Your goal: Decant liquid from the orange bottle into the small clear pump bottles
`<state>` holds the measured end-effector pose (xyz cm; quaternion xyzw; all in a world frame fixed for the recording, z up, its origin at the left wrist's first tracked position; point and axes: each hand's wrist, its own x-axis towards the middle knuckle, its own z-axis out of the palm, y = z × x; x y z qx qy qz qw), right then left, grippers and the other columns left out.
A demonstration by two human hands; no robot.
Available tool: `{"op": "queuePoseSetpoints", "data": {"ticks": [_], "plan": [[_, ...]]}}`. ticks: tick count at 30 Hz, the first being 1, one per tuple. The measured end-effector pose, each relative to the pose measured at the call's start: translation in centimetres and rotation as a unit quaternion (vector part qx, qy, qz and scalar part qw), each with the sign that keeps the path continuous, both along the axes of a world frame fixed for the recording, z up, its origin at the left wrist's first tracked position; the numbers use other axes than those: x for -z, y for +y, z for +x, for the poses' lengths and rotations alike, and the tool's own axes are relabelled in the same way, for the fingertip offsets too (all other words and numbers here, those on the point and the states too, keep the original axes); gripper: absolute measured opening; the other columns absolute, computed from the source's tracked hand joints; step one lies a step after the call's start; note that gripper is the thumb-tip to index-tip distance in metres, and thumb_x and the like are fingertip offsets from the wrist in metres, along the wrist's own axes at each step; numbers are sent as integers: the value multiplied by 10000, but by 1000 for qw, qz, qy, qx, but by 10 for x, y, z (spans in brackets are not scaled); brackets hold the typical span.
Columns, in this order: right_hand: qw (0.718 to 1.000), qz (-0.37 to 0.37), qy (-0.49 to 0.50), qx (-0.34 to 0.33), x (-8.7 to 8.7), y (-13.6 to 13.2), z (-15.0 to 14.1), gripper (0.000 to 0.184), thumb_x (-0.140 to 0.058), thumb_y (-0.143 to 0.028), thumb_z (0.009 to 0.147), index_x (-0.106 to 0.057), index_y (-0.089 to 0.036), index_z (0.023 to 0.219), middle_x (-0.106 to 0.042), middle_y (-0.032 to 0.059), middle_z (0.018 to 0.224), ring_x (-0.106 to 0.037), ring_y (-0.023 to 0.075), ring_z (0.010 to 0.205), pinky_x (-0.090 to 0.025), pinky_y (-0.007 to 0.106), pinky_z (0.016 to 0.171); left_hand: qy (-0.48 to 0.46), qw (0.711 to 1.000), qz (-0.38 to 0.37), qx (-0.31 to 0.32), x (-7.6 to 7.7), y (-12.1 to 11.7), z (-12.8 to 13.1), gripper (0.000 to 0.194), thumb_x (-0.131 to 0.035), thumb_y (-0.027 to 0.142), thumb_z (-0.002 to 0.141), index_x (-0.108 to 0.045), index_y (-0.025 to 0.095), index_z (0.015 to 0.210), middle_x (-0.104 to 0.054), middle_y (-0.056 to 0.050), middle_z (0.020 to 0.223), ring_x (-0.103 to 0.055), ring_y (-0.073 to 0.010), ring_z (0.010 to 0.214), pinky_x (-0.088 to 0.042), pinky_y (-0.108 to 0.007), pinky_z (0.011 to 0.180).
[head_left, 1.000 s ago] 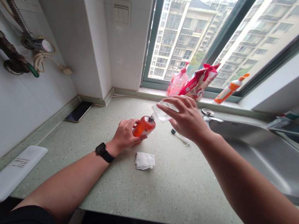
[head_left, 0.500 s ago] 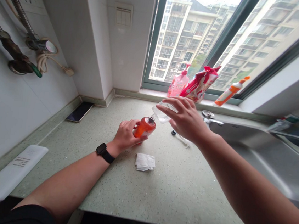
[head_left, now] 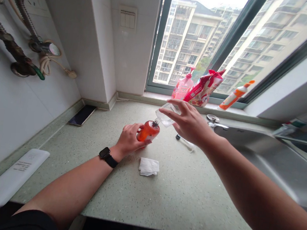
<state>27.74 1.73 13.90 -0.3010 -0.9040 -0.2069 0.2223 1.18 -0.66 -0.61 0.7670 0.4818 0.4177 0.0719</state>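
Note:
My left hand is wrapped round a small orange bottle that stands on the green speckled counter, its open neck pointing up and right. My right hand holds a clear plastic container tilted down, its lip right at the bottle's neck. A black watch sits on my left wrist. A folded white tissue lies on the counter just in front of the bottle. A small pump tube with a black cap lies under my right hand.
A steel sink and tap are at the right. On the sill stand a pink pump bottle, a red refill pouch and an orange-white bottle. A phone and a white power bank lie at the left.
The view has shifted slightly; both hands hold the same pose, with the clear container still tipped at the orange bottle's neck.

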Motion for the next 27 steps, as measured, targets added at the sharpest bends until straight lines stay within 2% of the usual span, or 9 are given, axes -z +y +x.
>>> {"op": "queuePoseSetpoints", "data": {"ticks": [8,15,20,27], "plan": [[1000,-4,1,5,0,0,-4,707,-554,33,908,-636,-362,1488,-568,101,1580,-653,305,1325,-590,519,1084,-7,1000,-3,4,1,1,-1,698,-831,694,843,-635,216,1312,-799,-101,1179,-780,-293,978,-537,-504,1018],[1000,-4,-10,10,0,1,-6,709,-539,21,934,-625,-395,1501,-578,77,1589,-651,287,1342,-587,503,1085,-17,1000,-15,11,-1,1,-1,682,-835,678,845,-638,229,1321,-800,-94,1195,-781,-296,994,-544,-499,1005],[1000,-5,-17,6,0,3,-6,785,-553,27,929,-569,-446,1555,-570,61,1614,-653,294,1342,-576,527,1096,-24,1000,-14,7,-1,0,-1,676,-843,678,834,-643,242,1311,-803,-93,1196,-784,-300,991,-550,-503,1009],[1000,3,-26,9,0,1,-11,753,-529,27,937,-586,-423,1538,-557,70,1615,-666,285,1308,-599,511,1068,-31,999,-23,6,-2,0,-1,669,-864,658,820,-636,233,1285,-804,-90,1208,-786,-300,989,-539,-520,1028]]}}
